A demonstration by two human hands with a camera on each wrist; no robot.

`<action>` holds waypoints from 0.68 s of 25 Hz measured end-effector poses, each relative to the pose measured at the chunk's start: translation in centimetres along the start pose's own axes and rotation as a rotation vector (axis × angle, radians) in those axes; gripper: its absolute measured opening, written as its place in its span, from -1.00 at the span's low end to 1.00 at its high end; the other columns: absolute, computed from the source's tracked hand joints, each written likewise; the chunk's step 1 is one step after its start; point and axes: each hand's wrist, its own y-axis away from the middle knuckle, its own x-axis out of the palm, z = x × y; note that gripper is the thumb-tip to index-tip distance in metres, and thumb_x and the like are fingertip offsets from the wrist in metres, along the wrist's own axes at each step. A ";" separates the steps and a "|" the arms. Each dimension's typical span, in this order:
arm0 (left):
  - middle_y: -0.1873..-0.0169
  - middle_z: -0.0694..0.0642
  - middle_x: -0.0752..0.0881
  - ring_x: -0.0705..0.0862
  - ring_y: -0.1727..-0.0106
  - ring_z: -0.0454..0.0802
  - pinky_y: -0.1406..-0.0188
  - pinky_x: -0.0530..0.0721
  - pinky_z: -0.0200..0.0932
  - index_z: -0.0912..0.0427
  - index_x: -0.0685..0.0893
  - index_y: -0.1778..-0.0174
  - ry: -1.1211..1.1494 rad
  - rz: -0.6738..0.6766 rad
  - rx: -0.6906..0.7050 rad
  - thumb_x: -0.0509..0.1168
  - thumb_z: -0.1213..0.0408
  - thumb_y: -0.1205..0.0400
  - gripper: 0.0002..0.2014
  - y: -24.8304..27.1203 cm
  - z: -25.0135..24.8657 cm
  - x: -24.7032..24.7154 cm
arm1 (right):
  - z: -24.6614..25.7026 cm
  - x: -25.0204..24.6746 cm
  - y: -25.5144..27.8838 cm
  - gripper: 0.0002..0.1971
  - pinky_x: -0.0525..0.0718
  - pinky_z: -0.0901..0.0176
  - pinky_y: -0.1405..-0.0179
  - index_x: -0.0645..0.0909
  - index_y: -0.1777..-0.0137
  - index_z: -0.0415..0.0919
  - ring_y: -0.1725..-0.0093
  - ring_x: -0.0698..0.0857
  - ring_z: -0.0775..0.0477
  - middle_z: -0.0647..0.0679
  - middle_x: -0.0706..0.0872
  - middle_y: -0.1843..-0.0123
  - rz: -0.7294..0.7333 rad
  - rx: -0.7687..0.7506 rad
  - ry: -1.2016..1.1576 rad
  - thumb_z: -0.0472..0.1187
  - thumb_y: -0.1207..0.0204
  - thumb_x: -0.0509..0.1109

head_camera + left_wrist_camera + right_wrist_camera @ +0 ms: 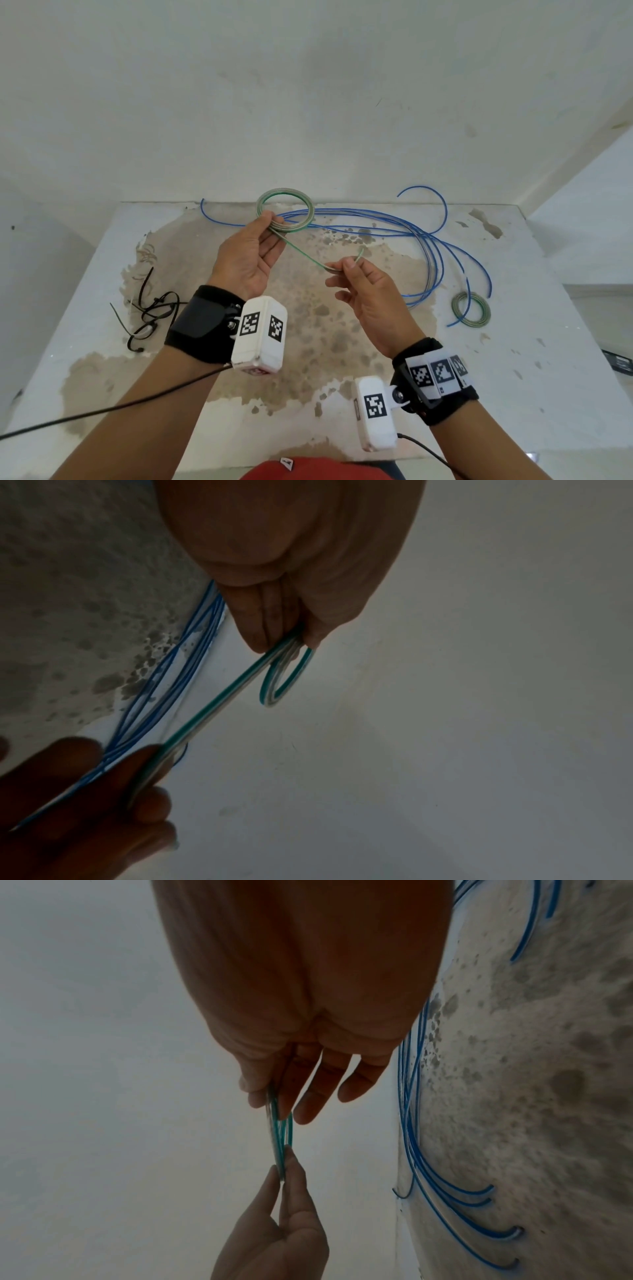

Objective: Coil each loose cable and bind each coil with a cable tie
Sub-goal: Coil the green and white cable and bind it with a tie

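Our left hand pinches the green coil; our right hand pinches its loose tail stretched between them.

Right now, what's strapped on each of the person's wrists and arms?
Both forearms are bare, no sleeves. The left wrist wears a black wrap with a smooth black panel, carrying a white camera box with two black-and-white square markers; a black cable trails off it. The right wrist wears a black strap with a band of three markers, a white box with one marker, and its own black cable.
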 end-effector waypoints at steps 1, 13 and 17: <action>0.33 -0.03 0.85 0.82 0.26 -0.21 0.27 0.77 -0.32 0.14 0.73 0.09 0.003 -0.001 0.005 0.34 0.29 -0.72 -0.91 -0.1 -0.1 -0.1 | 0.0 -0.1 0.0 -0.72 0.62 0.15 0.00 0.73 0.01 -0.13 0.06 0.77 0.06 -0.01 0.85 -0.07 0.006 -0.008 -0.003 0.05 -0.53 0.34; 0.09 0.04 0.87 0.83 0.11 -0.16 0.14 0.78 -0.31 0.14 0.80 -0.05 -0.500 0.358 -0.057 0.39 0.22 -0.63 -0.86 2.7 0.8 -0.9 | 3.8 -2.2 -2.3 -0.76 0.69 0.18 0.23 0.79 -0.10 -0.11 0.26 0.65 0.08 0.01 0.68 0.19 -0.161 0.025 0.094 -0.08 -0.76 0.30; 0.17 -0.05 0.86 0.83 0.14 -0.21 0.12 0.80 -0.27 0.07 0.76 0.04 -0.239 0.258 -0.054 0.31 0.23 -0.70 -0.89 2.1 0.2 -0.8 | 3.9 -1.5 -1.7 -0.68 0.72 0.13 0.00 0.60 0.06 -0.15 0.06 0.79 0.03 0.00 0.79 0.18 -0.069 0.045 -0.182 -0.09 -0.84 0.10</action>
